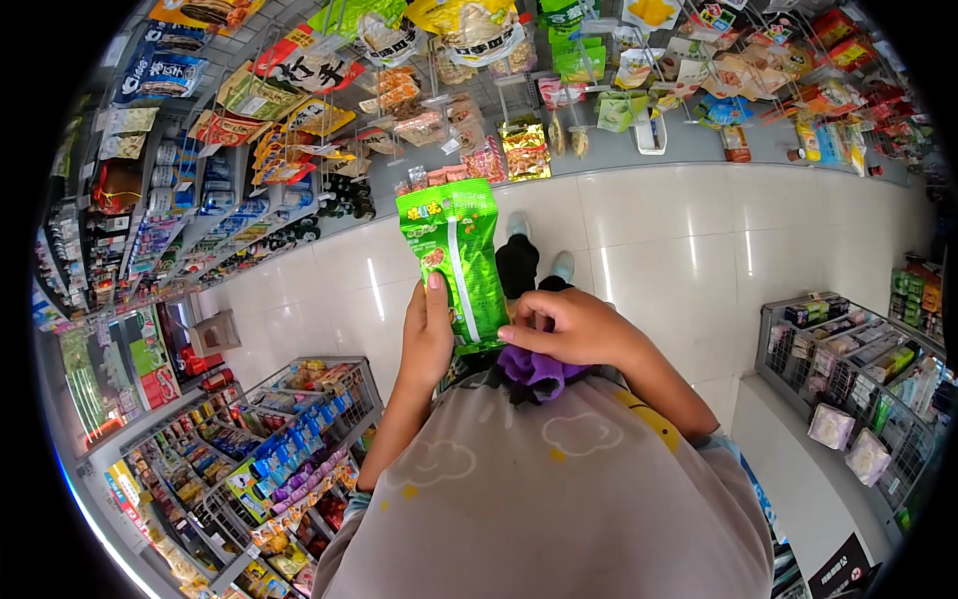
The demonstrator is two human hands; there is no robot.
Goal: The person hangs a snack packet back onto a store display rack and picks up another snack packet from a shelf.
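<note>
A green snack bag [454, 262] with a pale strip down its face is held upright in front of me. My left hand [429, 334] is closed on its left edge, thumb on the front. At the bag's lower right edge is my right hand [559, 324], its fingers curled and the thumb side close against the bag. A bunched purple cloth [544, 374] hangs from under that right hand, which appears to grip it; the fingers underneath are partly hidden. Behind the cloth is my grey apron [529, 479] with cloud outlines.
Shelves of hanging snack bags [469, 35] run along the far side, over a grey base ledge [689, 150]. Pale floor tiles [659, 220] lie around my shoes. Wire racks of packaged goods stand at lower left [369, 384] and right [768, 339]. A plastic stool [215, 332] is at left.
</note>
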